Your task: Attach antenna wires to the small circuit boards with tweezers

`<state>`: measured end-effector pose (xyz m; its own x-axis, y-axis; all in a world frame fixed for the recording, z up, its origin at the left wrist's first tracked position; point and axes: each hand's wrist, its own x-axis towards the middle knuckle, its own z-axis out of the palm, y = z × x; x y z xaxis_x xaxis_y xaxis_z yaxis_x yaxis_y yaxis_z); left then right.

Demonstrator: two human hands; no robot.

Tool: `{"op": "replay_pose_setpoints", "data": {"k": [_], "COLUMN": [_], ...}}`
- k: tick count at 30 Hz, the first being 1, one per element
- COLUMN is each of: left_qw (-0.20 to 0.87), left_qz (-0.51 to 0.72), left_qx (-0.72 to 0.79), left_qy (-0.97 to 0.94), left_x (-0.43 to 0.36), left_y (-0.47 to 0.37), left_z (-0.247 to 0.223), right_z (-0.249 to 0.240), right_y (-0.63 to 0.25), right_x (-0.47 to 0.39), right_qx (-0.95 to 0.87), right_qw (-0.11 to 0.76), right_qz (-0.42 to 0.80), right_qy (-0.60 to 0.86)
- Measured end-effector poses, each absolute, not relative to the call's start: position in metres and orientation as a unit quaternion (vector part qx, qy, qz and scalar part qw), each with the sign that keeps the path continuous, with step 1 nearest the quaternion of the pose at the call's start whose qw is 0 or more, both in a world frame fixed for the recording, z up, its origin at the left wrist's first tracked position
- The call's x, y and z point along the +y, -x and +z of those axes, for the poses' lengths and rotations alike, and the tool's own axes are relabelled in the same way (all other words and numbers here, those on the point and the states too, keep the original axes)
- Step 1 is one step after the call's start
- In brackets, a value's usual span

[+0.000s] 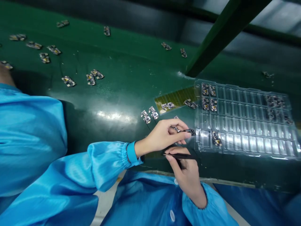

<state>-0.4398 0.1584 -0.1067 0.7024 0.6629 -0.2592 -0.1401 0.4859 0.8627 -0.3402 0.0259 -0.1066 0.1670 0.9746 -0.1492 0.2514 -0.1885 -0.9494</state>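
Note:
My left hand (158, 135) reaches in from the left, thumb and fingers pinched on a small dark circuit board (191, 132). Part of that board is hidden by my fingers. Just below it, my right hand (189, 174) is closed around black tweezers (180, 156), whose tip points left. The tweezers appear apart from the board. To the right lies a clear plastic tray (198, 121) with rows of narrow slots; several boards sit in its left and right ends, and one board (216, 138) lies in the lower rows.
Two boards (153, 112) lie left of a yellow film strip (177, 96), with another board (167, 105) on it. Several more boards (68, 81) are scattered at the left and back. A green post (218, 37) stands behind the tray. A co-worker's blue sleeve (30, 125) is at far left.

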Motion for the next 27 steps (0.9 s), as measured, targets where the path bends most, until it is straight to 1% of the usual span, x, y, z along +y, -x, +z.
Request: {"op": "replay_pose_setpoints", "data": {"k": [6,10,13,15,17,20,23,25,27], "left_qw": [0.808,0.8,0.766,0.698,0.589,0.417,0.262,0.212,0.2], "left_qz": [0.241,0.247,0.291,0.345,0.37,0.337,0.266,0.244,0.243], "left_qx": [0.285,0.291,0.298,0.301,0.288,0.191,0.212,0.246,0.259], "left_qy": [-0.456,-0.464,-0.49,-0.551,-0.658,-0.822,-0.903,-0.914,-0.913], "left_x": [0.159,0.161,0.161,0.155,0.142,0.112,0.086,0.076,0.072], "left_y": [0.441,0.436,0.444,0.462,0.488,0.526,0.543,0.544,0.543], "left_z": [-0.106,-0.108,-0.097,-0.085,-0.075,-0.076,-0.092,-0.101,-0.105], "right_z": [-0.104,-0.101,-0.098,-0.096,-0.094,-0.094,-0.095,-0.097,-0.099], "right_y": [0.341,0.344,0.345,0.346,0.346,0.346,0.345,0.345,0.346], "right_x": [0.028,0.032,0.034,0.035,0.035,0.036,0.036,0.036,0.035], "right_qx": [-0.468,-0.448,-0.428,-0.418,-0.416,-0.417,-0.407,-0.397,-0.384], "right_qw": [0.412,0.424,0.438,0.443,0.446,0.444,0.447,0.458,0.47], "right_qz": [0.422,0.417,0.415,0.416,0.419,0.424,0.437,0.447,0.455], "right_qy": [0.658,0.668,0.673,0.675,0.673,0.67,0.666,0.658,0.651]}}
